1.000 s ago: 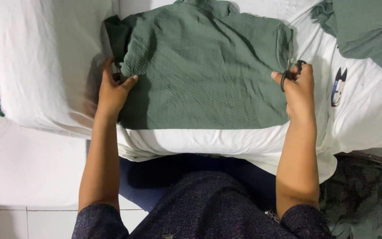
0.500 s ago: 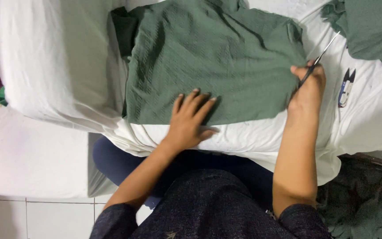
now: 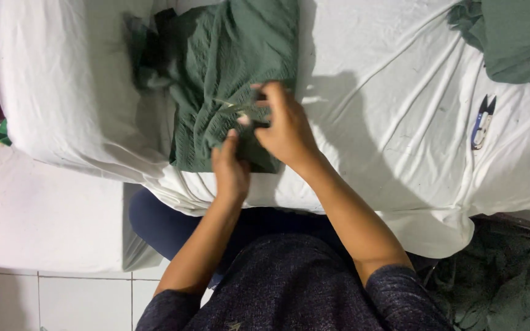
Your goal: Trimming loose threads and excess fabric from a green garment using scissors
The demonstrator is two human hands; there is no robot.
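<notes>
While the green garment [image 3: 228, 92] lies bunched and doubled over on the left half of the white sheet [image 3: 387, 122], the 2 hands meet at its near right corner. The left hand [image 3: 231, 175] reaches up from below, fingers pressed together and pinching the cloth's lower edge. The right hand [image 3: 283, 129] comes in from the right and sits just above it, fingers curled down into the folds and gripping the top layer. A thin pale sliver shows by the right fingertips, too blurred to say what it is.

By the look of it, the step in hand is a fold or a close check of that corner: 1 side of the garment is laid over the other, and the layers are rumpled, not flat. A next move here would call for keeping both pinches on the same layer, drawing the edge taut so the wrinkles run out, and pressing down only once the edges line up. Otherwise the bunch on the far left would get trapped under the fold.

A pair of blue snips [image 3: 481, 122] lies on the sheet well apart to the right, touched by neither hand. More green cloth [image 3: 516, 37] hangs in at the top right corner, and a green heap [image 3: 498, 282] sits low at the right, below the sheet.
</notes>
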